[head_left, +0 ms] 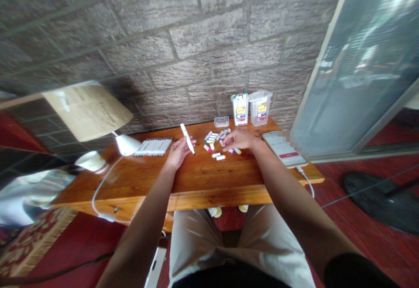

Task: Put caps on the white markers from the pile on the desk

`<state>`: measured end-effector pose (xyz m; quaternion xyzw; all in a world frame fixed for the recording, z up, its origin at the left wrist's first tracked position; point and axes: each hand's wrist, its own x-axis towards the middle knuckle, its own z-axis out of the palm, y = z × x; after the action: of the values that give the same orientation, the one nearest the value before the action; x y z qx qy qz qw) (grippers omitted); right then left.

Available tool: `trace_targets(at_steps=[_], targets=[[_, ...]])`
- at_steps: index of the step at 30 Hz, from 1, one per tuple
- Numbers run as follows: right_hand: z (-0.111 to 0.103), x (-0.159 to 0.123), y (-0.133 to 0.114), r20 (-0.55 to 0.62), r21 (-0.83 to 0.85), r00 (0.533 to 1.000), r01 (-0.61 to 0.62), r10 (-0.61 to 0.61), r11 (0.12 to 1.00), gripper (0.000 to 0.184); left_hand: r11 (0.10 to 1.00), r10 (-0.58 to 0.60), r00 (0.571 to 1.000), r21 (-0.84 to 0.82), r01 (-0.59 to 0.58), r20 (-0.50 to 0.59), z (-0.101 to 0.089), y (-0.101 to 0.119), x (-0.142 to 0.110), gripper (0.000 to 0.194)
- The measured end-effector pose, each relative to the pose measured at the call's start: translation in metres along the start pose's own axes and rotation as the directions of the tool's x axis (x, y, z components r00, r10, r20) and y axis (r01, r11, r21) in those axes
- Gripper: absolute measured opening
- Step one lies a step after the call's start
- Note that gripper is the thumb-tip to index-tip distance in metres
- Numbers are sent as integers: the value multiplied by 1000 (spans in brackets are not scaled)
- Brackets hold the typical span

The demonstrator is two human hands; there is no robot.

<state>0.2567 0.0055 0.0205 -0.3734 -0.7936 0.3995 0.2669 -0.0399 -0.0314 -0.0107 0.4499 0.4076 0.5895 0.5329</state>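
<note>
My left hand (178, 153) is closed around a white marker (187, 137), which stands tilted with a dark tip at its lower end. To the right, small marker caps (212, 136) with coloured ends lie in a loose group on the wooden table (203, 174). My right hand (241, 139) is over the right side of this group, fingers curled and pinched close to the caps. Whether a cap is between those fingertips is hard to make out. Two white caps (218, 156) lie nearer to me, apart from the others.
A row of white markers (153, 146) lies left, beside a lamp (127, 144) and a paper cup (92, 162). Along the brick wall stand a tub of markers (240, 110), a clear tub (260, 109) and a small clear box (221, 121). A phone (284, 149) with a cable lies right.
</note>
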Motion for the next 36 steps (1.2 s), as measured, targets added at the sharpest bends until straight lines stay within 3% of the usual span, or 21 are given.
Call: trace_targets(at_steps=[13,16,19,24,26,31,36], targets=[[4,4,8,-1,-81,1000,1,-1,997,17,1000,15,1000,-1,-15,20,-2,-2,0,42],[10,8,11,13,-28,999,34,-34,999,17,1000,14,1000,3,-14,16,-1,-2,0,42],[19,12,9,-12,123,995,98,-97,988,23,1000,21,1000,21,-21,14,-2,-2,0,42],[46,17,-11,-181,373,955,286,-233,883,33,1000,26,999,7,-26,32,-2,-2,0,41],[60,18,-17,-158,453,958,287,-241,844,37,1000,27,999,-11,-27,46,-2,-1,0,40],[84,23,-17,-70,467,960,270,-269,842,43,996,32,995,-82,-25,90,-2,1,-2,39],[86,24,-10,-51,381,959,276,-277,883,41,995,26,995,-95,-17,98,-2,2,-2,38]])
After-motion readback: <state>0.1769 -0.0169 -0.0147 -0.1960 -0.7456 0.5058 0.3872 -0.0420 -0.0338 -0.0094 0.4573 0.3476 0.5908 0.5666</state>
